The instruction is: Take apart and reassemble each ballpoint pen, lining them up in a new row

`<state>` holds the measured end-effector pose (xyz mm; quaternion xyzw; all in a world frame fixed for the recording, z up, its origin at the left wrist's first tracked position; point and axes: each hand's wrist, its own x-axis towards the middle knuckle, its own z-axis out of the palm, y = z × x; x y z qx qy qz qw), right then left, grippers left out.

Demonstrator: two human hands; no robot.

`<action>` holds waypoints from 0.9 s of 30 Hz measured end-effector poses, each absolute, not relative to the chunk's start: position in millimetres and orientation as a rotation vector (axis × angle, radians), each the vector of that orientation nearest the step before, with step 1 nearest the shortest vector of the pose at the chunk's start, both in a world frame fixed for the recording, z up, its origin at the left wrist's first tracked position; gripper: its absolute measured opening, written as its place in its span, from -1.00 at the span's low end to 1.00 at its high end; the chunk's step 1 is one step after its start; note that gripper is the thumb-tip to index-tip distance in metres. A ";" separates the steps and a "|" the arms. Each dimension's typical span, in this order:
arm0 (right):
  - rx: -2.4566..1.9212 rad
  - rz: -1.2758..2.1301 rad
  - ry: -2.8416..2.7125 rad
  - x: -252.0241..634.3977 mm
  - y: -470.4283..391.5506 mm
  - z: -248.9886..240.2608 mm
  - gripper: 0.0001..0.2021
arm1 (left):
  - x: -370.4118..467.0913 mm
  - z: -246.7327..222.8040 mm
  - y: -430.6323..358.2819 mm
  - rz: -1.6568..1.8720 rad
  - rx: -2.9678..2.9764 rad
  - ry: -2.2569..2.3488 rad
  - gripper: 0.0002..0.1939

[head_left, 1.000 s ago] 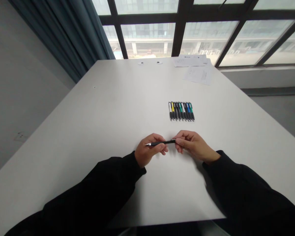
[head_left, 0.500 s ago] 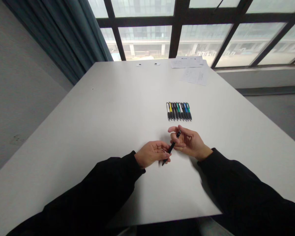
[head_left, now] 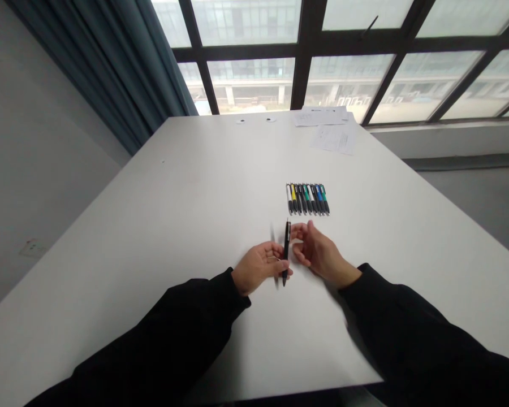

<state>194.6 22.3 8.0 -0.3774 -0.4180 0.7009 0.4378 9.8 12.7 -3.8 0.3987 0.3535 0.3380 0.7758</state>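
Observation:
A black pen (head_left: 287, 240) stands nearly upright in the picture, pinched near its lower end by my left hand (head_left: 262, 265). Just right of the pen is my right hand (head_left: 320, 252), fingers apart and curved toward it, holding nothing. A small gap seems to separate those fingers from the pen. Beyond both hands lies a neat row of several pens (head_left: 307, 199), side by side, with white, yellow, black, green and blue barrels and dark grips.
The white table (head_left: 173, 226) stretches to the window (head_left: 250, 85). Printed papers (head_left: 333, 138) lie at its far right corner, and two small white pieces with dark spots sit along the far edge. A blue curtain (head_left: 123, 68) hangs at the left.
The black pen has turned from a slant to nearly upright. My right hand has let go of its upper end and opened beside it. The view has tilted up slightly.

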 end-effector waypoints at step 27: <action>-1.704 0.329 -2.196 168.8 45.6 -3.6 -0.71 | 64.7 -1.3 154.1 0.831 1.847 1.759 -0.85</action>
